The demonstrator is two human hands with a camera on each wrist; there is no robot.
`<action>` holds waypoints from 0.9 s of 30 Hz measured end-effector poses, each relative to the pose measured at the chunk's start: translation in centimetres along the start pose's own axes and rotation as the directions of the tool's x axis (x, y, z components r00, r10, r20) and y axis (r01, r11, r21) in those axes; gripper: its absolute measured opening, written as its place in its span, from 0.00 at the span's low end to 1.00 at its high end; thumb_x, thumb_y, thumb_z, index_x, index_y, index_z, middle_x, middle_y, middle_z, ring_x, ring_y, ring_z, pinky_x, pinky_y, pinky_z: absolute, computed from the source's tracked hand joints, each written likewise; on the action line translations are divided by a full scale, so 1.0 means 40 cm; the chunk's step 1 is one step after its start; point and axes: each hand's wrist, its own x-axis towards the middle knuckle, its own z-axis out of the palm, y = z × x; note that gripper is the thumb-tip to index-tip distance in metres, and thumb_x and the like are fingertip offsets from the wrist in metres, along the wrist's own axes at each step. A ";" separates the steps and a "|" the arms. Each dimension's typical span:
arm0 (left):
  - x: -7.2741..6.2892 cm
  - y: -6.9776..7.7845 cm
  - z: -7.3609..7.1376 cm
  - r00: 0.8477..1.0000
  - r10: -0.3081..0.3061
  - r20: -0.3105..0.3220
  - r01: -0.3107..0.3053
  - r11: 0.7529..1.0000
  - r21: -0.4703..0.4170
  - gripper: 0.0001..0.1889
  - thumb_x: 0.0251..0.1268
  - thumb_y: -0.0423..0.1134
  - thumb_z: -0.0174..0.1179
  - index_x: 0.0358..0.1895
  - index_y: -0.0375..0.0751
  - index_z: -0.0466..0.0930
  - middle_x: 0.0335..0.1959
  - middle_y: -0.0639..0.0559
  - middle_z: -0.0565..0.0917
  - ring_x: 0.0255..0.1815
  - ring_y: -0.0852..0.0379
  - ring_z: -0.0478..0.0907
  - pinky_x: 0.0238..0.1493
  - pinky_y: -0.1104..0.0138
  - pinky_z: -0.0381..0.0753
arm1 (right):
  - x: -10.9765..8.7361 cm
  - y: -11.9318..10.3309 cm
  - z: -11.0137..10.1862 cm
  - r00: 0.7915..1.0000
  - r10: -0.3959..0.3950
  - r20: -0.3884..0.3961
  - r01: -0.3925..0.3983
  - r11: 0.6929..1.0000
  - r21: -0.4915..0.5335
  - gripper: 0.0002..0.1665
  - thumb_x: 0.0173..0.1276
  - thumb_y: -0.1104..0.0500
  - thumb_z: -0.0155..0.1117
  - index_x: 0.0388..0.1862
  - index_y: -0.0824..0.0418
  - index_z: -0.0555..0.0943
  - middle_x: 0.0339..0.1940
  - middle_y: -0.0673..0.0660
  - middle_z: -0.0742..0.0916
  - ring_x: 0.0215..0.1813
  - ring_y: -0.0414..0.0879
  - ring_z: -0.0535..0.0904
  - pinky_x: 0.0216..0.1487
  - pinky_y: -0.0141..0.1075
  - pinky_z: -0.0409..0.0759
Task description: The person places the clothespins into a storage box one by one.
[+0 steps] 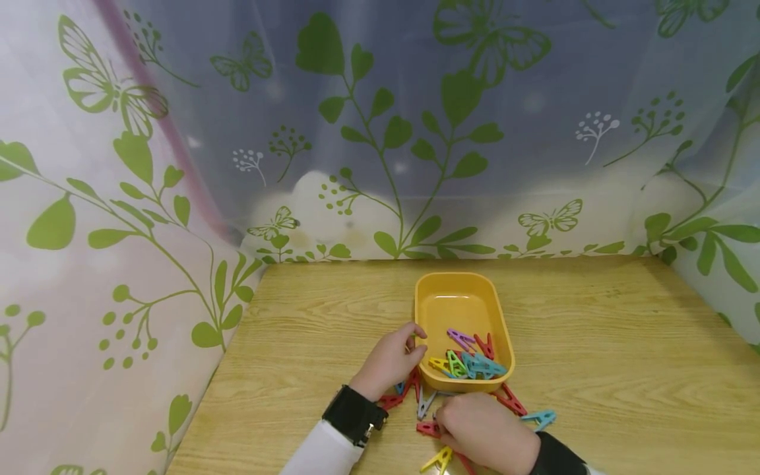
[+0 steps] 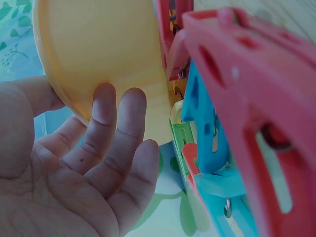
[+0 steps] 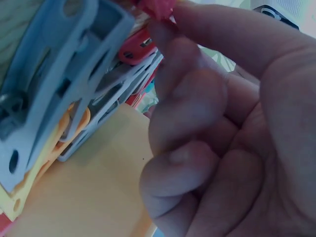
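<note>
A yellow plastic bin (image 1: pixel 460 282) stands on the table with several clothespins inside, among them a purple clothespin (image 1: pixel 461 339) and teal clothespins (image 1: pixel 482 365). My left hand (image 1: pixel 388 359) holds the bin's left side; in the left wrist view its thumb goes over the rim while the fingers lie along the outer wall (image 2: pixel 98 44). In front of the bin, my right hand (image 1: pixel 489 429) pinches a red clothespin (image 3: pixel 157 7) between thumb and index finger, the other fingers curled. Grey clothespins (image 3: pixel 74 64) lie close to that hand.
Loose clothespins surround the bin's near end: a yellow clothespin (image 1: pixel 438 460), a teal clothespin (image 1: pixel 540 418) and a red clothespin (image 1: pixel 509 400). The wooden table (image 1: pixel 617 343) reaches back to a leaf-patterned curtain (image 1: pixel 404 165), which also hangs along the sides.
</note>
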 end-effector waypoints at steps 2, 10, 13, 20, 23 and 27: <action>0.000 0.000 0.000 1.000 0.004 -0.001 -0.004 1.000 -0.002 0.10 0.77 0.40 0.60 0.54 0.44 0.79 0.29 0.55 0.74 0.21 0.64 0.68 0.23 0.71 0.67 | 0.000 -0.001 0.001 1.000 -0.005 0.005 0.005 1.000 -0.003 0.17 0.66 0.54 0.73 0.20 0.48 0.78 0.19 0.39 0.75 0.20 0.33 0.66 0.25 0.32 0.67; 0.000 0.000 0.002 1.000 -0.003 -0.002 0.003 1.000 -0.002 0.10 0.76 0.40 0.60 0.54 0.43 0.79 0.29 0.55 0.74 0.22 0.63 0.69 0.24 0.71 0.67 | 0.003 -0.004 -0.006 0.999 -0.013 0.035 0.012 1.000 0.021 0.14 0.68 0.53 0.72 0.23 0.48 0.80 0.20 0.39 0.76 0.21 0.32 0.67 0.27 0.32 0.68; 0.001 -0.001 0.001 1.000 -0.008 0.001 0.008 1.000 -0.005 0.10 0.76 0.40 0.60 0.55 0.43 0.79 0.29 0.55 0.74 0.22 0.63 0.69 0.24 0.71 0.67 | 0.004 -0.009 -0.011 0.998 -0.008 0.055 0.006 0.999 0.050 0.14 0.69 0.53 0.71 0.23 0.47 0.81 0.20 0.38 0.76 0.21 0.32 0.67 0.28 0.31 0.68; 0.001 -0.002 0.001 1.000 0.001 0.000 -0.001 1.000 -0.005 0.10 0.77 0.40 0.60 0.55 0.43 0.79 0.29 0.55 0.74 0.22 0.63 0.68 0.24 0.71 0.67 | 0.000 -0.020 -0.043 0.997 -0.052 0.057 0.044 0.991 0.125 0.14 0.69 0.51 0.72 0.23 0.45 0.81 0.22 0.34 0.75 0.22 0.29 0.66 0.28 0.26 0.68; 0.002 -0.003 0.002 1.000 0.004 -0.004 -0.004 1.000 0.005 0.10 0.76 0.40 0.60 0.54 0.43 0.79 0.29 0.55 0.74 0.22 0.62 0.68 0.24 0.71 0.67 | -0.003 -0.019 -0.064 0.997 -0.070 0.023 0.066 0.988 0.141 0.13 0.70 0.52 0.72 0.24 0.45 0.81 0.23 0.34 0.75 0.23 0.28 0.66 0.28 0.25 0.68; 0.003 -0.002 0.004 1.000 0.012 -0.007 -0.012 1.000 0.012 0.09 0.76 0.39 0.60 0.54 0.42 0.79 0.29 0.55 0.74 0.21 0.63 0.68 0.24 0.71 0.67 | -0.008 -0.005 -0.093 0.996 -0.079 -0.041 0.084 0.986 0.141 0.09 0.69 0.55 0.72 0.29 0.46 0.84 0.28 0.35 0.80 0.27 0.26 0.70 0.30 0.26 0.71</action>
